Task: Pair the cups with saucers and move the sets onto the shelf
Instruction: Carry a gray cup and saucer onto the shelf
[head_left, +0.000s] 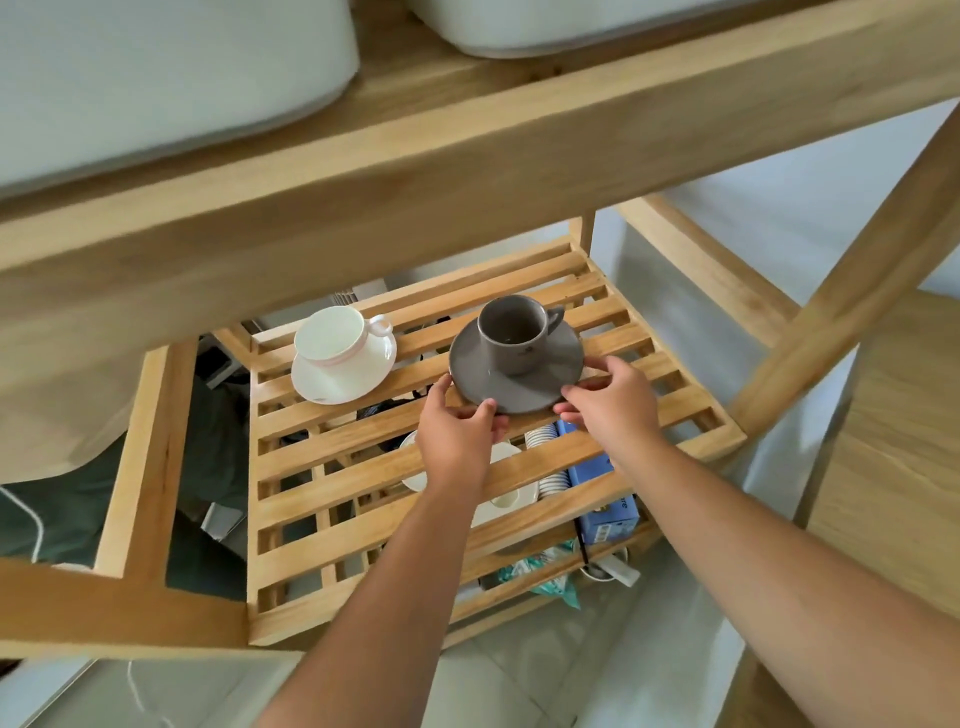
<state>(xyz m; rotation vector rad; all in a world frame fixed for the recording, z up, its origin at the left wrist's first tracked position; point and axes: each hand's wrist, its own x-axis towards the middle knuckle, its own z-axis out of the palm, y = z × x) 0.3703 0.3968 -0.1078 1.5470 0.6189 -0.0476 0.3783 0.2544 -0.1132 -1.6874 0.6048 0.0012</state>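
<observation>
A grey cup stands upright on a grey saucer on the slatted wooden shelf. My left hand pinches the saucer's near left rim. My right hand grips its near right rim. To the left, a white cup sits tilted on a white saucer on the same shelf, apart from the grey set.
A thick wooden tabletop overhangs above, carrying white containers. Under the slats lie white dishes, a stack of paper cups, a blue box and a crumpled packet. A wooden leg slants at the right.
</observation>
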